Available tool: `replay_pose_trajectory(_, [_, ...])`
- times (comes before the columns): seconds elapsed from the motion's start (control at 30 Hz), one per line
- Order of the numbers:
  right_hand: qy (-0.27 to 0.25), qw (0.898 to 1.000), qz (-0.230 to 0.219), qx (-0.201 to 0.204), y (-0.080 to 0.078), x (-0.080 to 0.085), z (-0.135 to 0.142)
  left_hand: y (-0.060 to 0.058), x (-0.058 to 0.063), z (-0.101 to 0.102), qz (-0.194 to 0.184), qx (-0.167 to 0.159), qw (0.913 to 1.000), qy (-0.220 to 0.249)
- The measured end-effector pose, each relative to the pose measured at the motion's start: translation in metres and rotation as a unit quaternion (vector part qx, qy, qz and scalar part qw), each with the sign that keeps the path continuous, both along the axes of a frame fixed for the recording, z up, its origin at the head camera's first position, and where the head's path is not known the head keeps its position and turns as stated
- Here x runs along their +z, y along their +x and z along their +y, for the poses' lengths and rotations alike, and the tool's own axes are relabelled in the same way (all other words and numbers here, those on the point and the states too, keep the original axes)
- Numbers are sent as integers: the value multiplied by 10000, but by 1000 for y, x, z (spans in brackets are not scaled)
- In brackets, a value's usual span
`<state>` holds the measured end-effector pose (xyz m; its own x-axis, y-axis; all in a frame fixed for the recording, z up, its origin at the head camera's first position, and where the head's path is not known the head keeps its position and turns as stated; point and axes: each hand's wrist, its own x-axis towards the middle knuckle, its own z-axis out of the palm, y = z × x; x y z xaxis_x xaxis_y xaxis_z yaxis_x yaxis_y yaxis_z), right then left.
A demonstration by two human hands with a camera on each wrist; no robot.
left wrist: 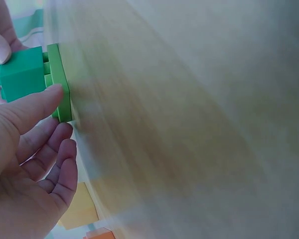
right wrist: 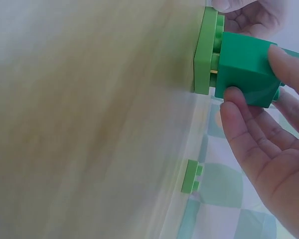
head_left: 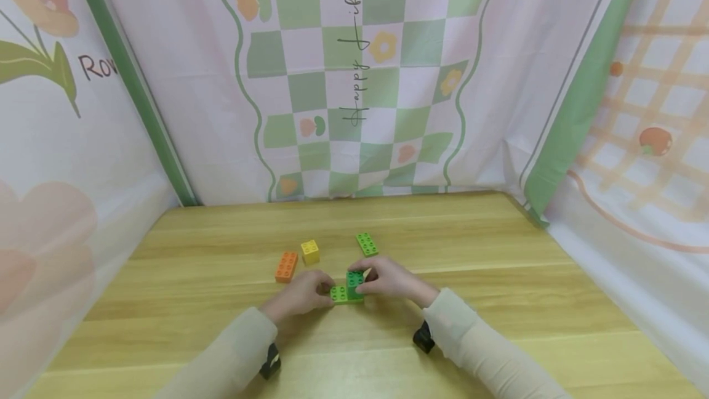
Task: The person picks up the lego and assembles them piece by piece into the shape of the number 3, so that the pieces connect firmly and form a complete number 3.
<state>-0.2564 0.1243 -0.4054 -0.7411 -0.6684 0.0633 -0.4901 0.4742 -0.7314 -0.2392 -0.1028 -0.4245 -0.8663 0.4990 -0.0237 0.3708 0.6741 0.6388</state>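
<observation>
So I've got my landmark, the light green plate [head_left: 338,294], pinched at its left end in my left hand [head_left: 304,292], and my right hand [head_left: 390,279] is gripping the dark green block [right wrist: 246,62] over its right half. I'd call this join half done: studs show in the gap, so it isn't seated. Left loose: orange brick [head_left: 286,267] and yellow block [head_left: 311,252] beyond the plate to the left, second thin plate [head_left: 367,244] beyond it, slightly right. All smooth, plasticky, boxy, round-studded; wood-grain table [head_left: 476,233] underneath.
</observation>
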Motion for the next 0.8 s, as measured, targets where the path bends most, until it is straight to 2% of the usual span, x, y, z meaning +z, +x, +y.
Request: replay_pose_trajectory(0.8, [-116,9998,-164,-31,2,0,-4,-1,-2,-1,74,-5,10000,-51])
